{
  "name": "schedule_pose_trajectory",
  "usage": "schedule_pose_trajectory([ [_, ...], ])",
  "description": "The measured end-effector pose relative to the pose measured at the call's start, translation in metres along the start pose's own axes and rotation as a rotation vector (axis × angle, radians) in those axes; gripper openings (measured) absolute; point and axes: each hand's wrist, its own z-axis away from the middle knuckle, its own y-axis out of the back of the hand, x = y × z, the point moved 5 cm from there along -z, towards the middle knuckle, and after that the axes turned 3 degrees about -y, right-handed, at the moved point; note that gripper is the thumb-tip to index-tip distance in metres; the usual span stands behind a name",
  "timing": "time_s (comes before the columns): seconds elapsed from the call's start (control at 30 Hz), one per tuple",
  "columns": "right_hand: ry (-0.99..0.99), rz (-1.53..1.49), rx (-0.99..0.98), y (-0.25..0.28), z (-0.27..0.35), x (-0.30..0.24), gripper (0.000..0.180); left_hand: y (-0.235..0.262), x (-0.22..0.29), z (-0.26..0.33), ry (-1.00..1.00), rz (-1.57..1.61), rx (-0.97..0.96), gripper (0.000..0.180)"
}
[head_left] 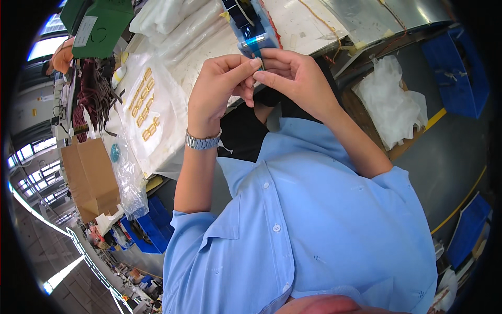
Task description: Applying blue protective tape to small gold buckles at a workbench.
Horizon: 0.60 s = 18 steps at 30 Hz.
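Both hands meet in the head view at the worktop's (314, 26) near edge, left hand (217, 89) and right hand (295, 78) pinching the blue tape strip (256, 49) from the blue tape dispenser (256, 23); likely mid-pull, next needing a clean tear-off.

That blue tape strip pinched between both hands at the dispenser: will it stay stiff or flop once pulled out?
Likely floppy: the blue tape strip looks thin and narrow. Probably very light, since the left hand and right hand pinch it with fingertips only. It may cling.
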Motion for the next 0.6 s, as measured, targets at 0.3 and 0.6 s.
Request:
schedule_pose_trajectory([
  [0.3,0.021,-0.011,-0.004,0.002,-0.006,0.005,0.040,-0.004,0.008,-0.001,-0.085,-0.104,0.110,0.031],
  [0.6,0.018,-0.019,0.099,0.003,-0.009,0.009,0.034,-0.035,0.028,0.042,-0.792,-0.820,0.385,0.030],
])
